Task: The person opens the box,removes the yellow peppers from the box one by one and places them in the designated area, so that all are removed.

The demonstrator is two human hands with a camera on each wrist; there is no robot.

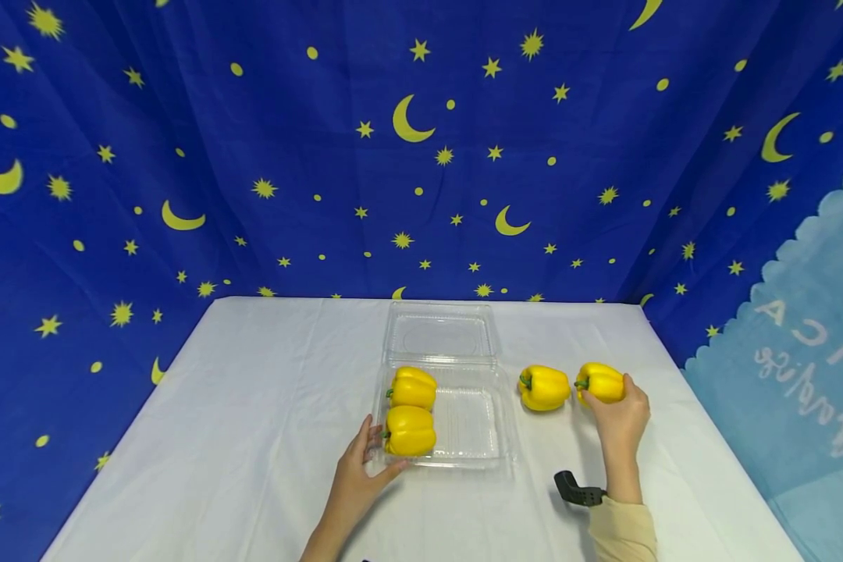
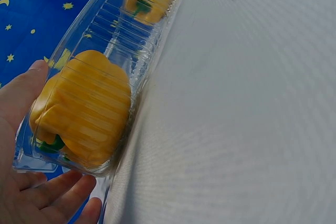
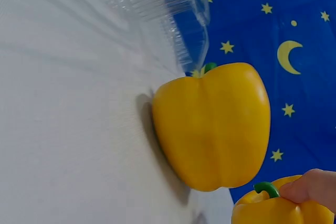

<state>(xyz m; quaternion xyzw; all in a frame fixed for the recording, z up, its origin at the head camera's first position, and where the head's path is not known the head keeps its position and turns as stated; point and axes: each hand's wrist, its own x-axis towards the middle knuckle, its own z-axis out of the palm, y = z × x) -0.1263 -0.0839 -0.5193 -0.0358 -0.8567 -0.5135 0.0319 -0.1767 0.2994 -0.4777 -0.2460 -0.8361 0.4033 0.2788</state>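
A clear plastic clamshell container (image 1: 464, 451) stands with its lid folded back. Two yellow bell peppers, a rear one (image 1: 413, 387) and a front one (image 1: 410, 431), lie along its left side, green stems facing left. At the near left corner, my left hand (image 1: 357, 472) touches the container, thumb at the front rim and relaxed fingers by the left wall; the front pepper (image 2: 86, 108) shows through the plastic. My right hand (image 1: 621, 414) holds another yellow bell pepper (image 1: 600, 381) between thumb and fingers. Beside it sits one more bell pepper (image 1: 544, 389), right of the container.
The transparent lid (image 1: 439, 332) lies toward the back of the white-covered table (image 1: 274, 406). A blue curtain (image 1: 337, 172) with moons and stars rises behind. Black wrist-camera hardware (image 1: 576, 490) juts from the right wrist. A light blue cloth (image 1: 815, 351) hangs at the right.
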